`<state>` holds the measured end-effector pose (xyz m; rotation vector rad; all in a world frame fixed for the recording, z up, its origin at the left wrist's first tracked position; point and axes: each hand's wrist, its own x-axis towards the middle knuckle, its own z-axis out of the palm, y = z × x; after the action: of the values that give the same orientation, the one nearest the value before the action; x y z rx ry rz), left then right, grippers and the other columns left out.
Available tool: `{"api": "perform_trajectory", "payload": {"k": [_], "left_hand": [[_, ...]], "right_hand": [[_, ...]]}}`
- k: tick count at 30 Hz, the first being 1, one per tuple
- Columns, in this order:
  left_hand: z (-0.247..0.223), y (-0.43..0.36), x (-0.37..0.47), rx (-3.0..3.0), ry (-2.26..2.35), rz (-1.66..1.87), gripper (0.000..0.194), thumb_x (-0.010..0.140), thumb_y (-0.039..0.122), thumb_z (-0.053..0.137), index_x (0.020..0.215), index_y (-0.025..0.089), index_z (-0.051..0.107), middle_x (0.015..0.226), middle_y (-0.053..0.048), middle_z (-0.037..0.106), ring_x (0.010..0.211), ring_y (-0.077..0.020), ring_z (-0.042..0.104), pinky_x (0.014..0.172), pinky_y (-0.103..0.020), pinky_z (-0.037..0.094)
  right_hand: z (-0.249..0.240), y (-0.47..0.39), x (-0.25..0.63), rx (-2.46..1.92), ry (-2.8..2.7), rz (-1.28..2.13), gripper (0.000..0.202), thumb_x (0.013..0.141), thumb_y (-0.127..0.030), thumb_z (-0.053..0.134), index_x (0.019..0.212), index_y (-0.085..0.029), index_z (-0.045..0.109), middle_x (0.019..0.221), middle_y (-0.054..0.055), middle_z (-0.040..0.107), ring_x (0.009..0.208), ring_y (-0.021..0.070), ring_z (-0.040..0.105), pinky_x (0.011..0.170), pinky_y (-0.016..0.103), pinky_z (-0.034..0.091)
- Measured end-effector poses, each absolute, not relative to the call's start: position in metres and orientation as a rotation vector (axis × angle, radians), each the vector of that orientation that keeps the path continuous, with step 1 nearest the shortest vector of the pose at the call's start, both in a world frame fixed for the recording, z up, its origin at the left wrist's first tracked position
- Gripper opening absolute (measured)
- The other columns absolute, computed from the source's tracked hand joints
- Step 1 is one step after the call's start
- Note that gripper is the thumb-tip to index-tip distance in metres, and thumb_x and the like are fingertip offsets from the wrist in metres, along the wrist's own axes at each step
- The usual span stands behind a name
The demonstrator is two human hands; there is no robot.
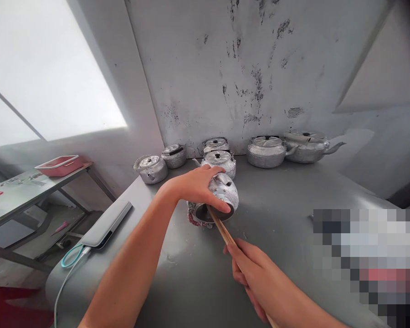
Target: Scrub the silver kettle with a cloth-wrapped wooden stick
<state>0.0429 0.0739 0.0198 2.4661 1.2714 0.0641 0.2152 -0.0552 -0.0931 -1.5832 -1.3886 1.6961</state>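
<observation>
I have the left hand (198,184) closed over the kettle (231,193), thumb at the mouth's rim. The kettle lies tipped at the middle of the desk (287,205), in front of the lidded kettles (267,157). Its mouth faces the right hand (249,266), a position that, in my judgement, gives the stick (224,232) a straight entry. My right hand is wrapped around the stick; the far end points into the mouth. I cannot tell whether its tip touches the inside. The left grip probably steadies the kettle against rolling. The lidded kettles stand near the wall (191,59), and the power bank (111,223) lies by the left edge, both apart from the stick.
</observation>
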Motion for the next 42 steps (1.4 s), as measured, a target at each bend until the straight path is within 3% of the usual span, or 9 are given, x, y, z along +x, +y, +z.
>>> {"api": "perform_trajectory", "payload": {"k": [16, 20, 24, 27, 31, 36, 40, 42], "left_hand": [[0.021, 0.073, 0.042, 2.486, 1.233, 0.044, 0.113, 0.062, 0.076, 0.072, 0.155, 0.031, 0.027, 0.15, -0.007, 0.04, 0.134, -0.0323, 0.044, 0.106, -0.037, 0.041], [0.021, 0.071, 0.042, 2.489, 1.23, 0.043, 0.111, 0.062, 0.075, 0.073, 0.154, 0.032, 0.028, 0.149, -0.007, 0.041, 0.132, -0.032, 0.046, 0.103, -0.037, 0.043], [0.021, 0.068, 0.044, 2.5, 1.238, 0.068, 0.111, 0.059, 0.078, 0.072, 0.151, 0.033, 0.03, 0.149, -0.007, 0.041, 0.13, -0.0325, 0.047, 0.1, -0.037, 0.045], [0.019, 0.066, 0.048, 2.504, 1.271, 0.139, 0.1, 0.064, 0.079, 0.068, 0.147, 0.033, 0.036, 0.144, -0.006, 0.046, 0.128, -0.0323, 0.049, 0.098, -0.038, 0.045], [0.015, 0.064, 0.054, 2.531, 1.292, 0.204, 0.085, 0.069, 0.074, 0.067, 0.139, 0.03, 0.044, 0.137, -0.007, 0.052, 0.122, -0.031, 0.053, 0.094, -0.038, 0.046], [0.011, 0.064, 0.057, 2.525, 1.336, 0.276, 0.086, 0.067, 0.08, 0.064, 0.136, 0.03, 0.047, 0.156, -0.008, 0.03, 0.132, -0.0355, 0.045, 0.094, -0.039, 0.046], [0.009, 0.065, 0.057, 2.558, 1.308, 0.307, 0.07, 0.075, 0.069, 0.064, 0.13, 0.029, 0.05, 0.132, -0.006, 0.056, 0.115, -0.0299, 0.057, 0.09, -0.037, 0.046], [0.008, 0.064, 0.057, 2.567, 1.32, 0.326, 0.065, 0.077, 0.065, 0.065, 0.129, 0.029, 0.051, 0.12, -0.005, 0.061, 0.106, -0.0282, 0.06, 0.087, -0.036, 0.046]], "right_hand": [[-0.093, -0.055, 0.217, -1.464, -1.518, 1.736, 0.036, 0.103, -0.049, 0.023, 0.093, -0.023, 0.046, 0.066, -0.008, 0.038, 0.037, 0.0041, 0.034, 0.033, 0.015, 0.038], [-0.097, -0.053, 0.221, -1.357, -1.579, 1.779, 0.033, 0.102, -0.05, 0.025, 0.096, -0.024, 0.044, 0.066, -0.008, 0.046, 0.036, 0.0057, 0.041, 0.034, 0.018, 0.044], [-0.095, -0.05, 0.226, -1.415, -1.634, 1.763, 0.035, 0.103, -0.048, 0.022, 0.094, -0.023, 0.045, 0.072, -0.007, 0.053, 0.032, 0.0038, 0.048, 0.036, 0.018, 0.04], [-0.085, -0.046, 0.229, -1.508, -1.677, 1.639, 0.036, 0.103, -0.044, 0.025, 0.085, -0.021, 0.046, 0.069, -0.008, 0.05, 0.033, 0.0019, 0.047, 0.041, 0.018, 0.04], [-0.069, -0.038, 0.234, -1.606, -1.748, 1.568, 0.033, 0.101, -0.039, 0.03, 0.079, -0.021, 0.047, 0.059, -0.008, 0.043, 0.038, 0.006, 0.05, 0.042, 0.02, 0.037], [-0.058, -0.029, 0.239, -1.632, -1.814, 1.482, 0.03, 0.099, -0.037, 0.037, 0.076, -0.021, 0.048, 0.056, -0.008, 0.042, 0.042, 0.0072, 0.045, 0.043, 0.02, 0.036], [-0.069, -0.033, 0.242, -1.596, -1.809, 1.469, 0.036, 0.1, -0.044, 0.034, 0.074, -0.022, 0.046, 0.054, -0.008, 0.036, 0.041, 0.0075, 0.035, 0.041, 0.02, 0.03], [-0.078, -0.039, 0.241, -1.574, -1.802, 1.43, 0.039, 0.1, -0.049, 0.034, 0.072, -0.023, 0.044, 0.056, -0.008, 0.033, 0.042, 0.0081, 0.032, 0.041, 0.022, 0.027]]}}
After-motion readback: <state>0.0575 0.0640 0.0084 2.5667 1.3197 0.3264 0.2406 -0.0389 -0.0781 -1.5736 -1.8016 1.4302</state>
